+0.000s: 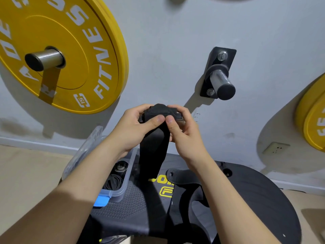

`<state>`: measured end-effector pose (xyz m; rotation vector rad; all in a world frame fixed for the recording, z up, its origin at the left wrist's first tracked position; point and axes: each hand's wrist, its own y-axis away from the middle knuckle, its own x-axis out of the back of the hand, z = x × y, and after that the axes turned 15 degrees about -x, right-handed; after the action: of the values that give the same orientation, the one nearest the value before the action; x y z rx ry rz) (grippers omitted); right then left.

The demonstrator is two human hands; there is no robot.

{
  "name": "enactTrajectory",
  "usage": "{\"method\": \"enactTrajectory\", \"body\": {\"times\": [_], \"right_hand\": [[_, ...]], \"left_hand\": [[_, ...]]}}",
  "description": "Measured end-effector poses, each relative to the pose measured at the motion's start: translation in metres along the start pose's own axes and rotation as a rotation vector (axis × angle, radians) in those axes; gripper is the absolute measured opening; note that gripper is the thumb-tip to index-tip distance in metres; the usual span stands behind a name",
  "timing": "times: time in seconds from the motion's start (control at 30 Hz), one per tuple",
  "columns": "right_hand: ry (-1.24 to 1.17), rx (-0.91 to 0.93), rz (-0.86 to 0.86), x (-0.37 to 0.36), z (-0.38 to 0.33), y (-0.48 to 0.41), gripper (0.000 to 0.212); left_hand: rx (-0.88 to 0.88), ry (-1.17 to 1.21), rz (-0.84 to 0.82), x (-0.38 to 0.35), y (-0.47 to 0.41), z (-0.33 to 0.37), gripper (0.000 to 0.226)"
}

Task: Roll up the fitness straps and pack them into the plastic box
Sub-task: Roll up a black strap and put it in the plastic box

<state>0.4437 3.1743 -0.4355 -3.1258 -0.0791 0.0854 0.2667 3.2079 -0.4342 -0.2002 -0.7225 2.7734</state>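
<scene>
Plastic box (121, 188) sits below the left hand (133, 127), mostly hidden behind the left forearm; its clear lid (84, 150) is tipped up on the far side, partly cut off by the arm. Inside, two rolled dark straps (117, 175) are visible, any more cannot be told. A blue clip (101, 202) shows at the near corner.

Both hands are closed on one black strap (154, 145), pinching its top end between thumbs and fingers; that end is bunched and mostly covered by fingers, so how far it is rolled is unclear. The right hand (181, 127) grips from the other side, thumbs nearly touching. The strap's long axis runs vertical, free end hanging straight down between the wrists to the black desk (123, 213).

A second black strap (186, 180) lies flat on the desk below the right wrist, partly hidden by the forearm, its far end hard to make out.
</scene>
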Motion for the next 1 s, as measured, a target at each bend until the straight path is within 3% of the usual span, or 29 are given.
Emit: {"method": "enactTrajectory", "body": {"times": [0.17,0.33,0.43,0.57,0.67,0.73,0.83,0.93,1.0], "right_hand": [[-0.011,-0.08,0.046,-0.002,-0.002,-0.007,0.025],[0.085,0.083,0.026,0.008,0.003,-0.014,0.022],[0.196,0.094,-0.017,0.012,0.008,-0.016,0.027],[0.161,-0.044,-0.018,0.011,0.011,-0.014,0.051],[0.298,-0.202,-0.023,0.011,0.014,-0.016,0.026],[0.293,-0.252,-0.037,0.012,0.015,-0.017,0.05],[0.324,-0.193,0.015,0.008,0.011,-0.016,0.059],[0.301,-0.226,0.022,0.005,0.012,-0.016,0.049],[0.202,-0.369,-0.029,0.008,0.014,-0.014,0.033]], "left_hand": [[0.0,0.018,-0.087,0.0,-0.007,-0.004,0.038],[0.17,0.209,-0.11,0.004,-0.011,-0.008,0.036],[0.201,0.087,-0.075,0.007,-0.013,-0.014,0.036],[0.158,0.088,0.003,0.007,-0.017,-0.017,0.043],[0.11,0.068,0.058,0.004,-0.018,-0.017,0.044],[0.074,-0.073,0.085,0.003,-0.018,-0.019,0.035],[0.024,-0.208,0.125,0.003,-0.017,-0.023,0.031],[0.05,-0.168,0.131,0.004,-0.018,-0.025,0.031],[0.104,-0.104,0.167,0.007,-0.018,-0.026,0.033]]}}
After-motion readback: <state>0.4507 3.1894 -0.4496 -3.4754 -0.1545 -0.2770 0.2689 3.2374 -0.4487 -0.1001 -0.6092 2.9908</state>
